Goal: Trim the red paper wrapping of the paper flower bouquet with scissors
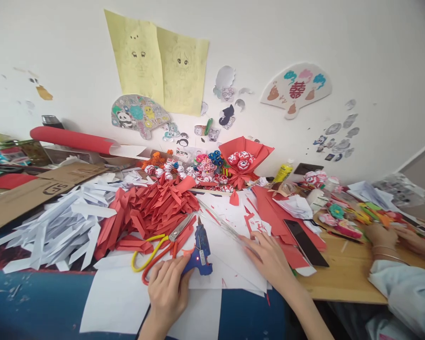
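In the head view my left hand (170,285) is wrapped round the handle of a blue hot glue gun (202,250), its nozzle pointing away from me and a small red light lit. Just left of the gun lies a pair of scissors (175,234) with one yellow and one orange handle loop. My right hand (267,259) reaches over white paper (223,269), fingers stretched and apart, at the near ends of thin silvery wires (221,221). Beyond my left hand is a heap of folded red paper strips (156,208), with white paper strips (67,217) beside it.
A red bouquet (242,160) and small paper flowers stand along the wall. A black phone (306,243) lies on red sheets to the right. At far right, another person's hands (384,236) work near craft pieces. Cardboard (38,193) and a red roll (71,138) lie left.
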`<state>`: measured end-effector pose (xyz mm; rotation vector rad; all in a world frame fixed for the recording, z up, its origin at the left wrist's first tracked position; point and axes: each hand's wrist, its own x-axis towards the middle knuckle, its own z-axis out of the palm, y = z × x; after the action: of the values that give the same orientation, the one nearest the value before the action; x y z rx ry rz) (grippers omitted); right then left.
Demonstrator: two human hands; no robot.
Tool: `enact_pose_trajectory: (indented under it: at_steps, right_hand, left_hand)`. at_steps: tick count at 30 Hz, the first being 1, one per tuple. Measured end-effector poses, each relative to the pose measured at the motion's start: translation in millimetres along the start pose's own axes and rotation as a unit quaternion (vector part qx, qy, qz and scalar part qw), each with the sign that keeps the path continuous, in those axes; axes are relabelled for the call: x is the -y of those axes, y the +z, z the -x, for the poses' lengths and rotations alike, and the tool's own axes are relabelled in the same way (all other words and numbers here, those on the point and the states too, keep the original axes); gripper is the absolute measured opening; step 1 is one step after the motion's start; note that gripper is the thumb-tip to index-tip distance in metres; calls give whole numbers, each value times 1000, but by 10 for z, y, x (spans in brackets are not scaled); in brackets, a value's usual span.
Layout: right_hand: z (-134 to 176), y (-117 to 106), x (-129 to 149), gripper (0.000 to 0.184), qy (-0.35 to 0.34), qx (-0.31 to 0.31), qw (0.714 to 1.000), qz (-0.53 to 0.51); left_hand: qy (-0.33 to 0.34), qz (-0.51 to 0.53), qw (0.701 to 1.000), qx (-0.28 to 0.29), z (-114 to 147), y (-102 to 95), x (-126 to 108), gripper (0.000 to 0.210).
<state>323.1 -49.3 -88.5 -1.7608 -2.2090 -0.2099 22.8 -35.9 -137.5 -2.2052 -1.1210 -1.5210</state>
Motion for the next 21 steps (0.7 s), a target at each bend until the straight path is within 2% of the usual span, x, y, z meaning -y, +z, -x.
enact_pose_trajectory:
  at_steps: [7, 11, 13, 17, 21]
  right_hand:
    - [-9, 26, -11, 30, -11, -33, 999, 15]
    - [-6, 78, -31, 51, -24, -3, 1000, -3]
    - [12, 103, -58, 54, -22, -18, 999, -24]
    - [21, 118, -113, 40, -17, -71, 997, -38]
    - [-73, 115, -92, 19, -16, -59, 997, -37]
  left_hand:
    - [1, 2, 1000, 3, -8, -12, -6, 29]
    - [-1, 5, 1000, -4, -6, -5, -9, 29]
    - [0, 8, 1000, -8, -7, -3, -14, 29]
    - [7, 11, 1000, -9, -12, -4, -23, 29]
    - [3, 8, 1000, -9, -14, -4, -22, 29]
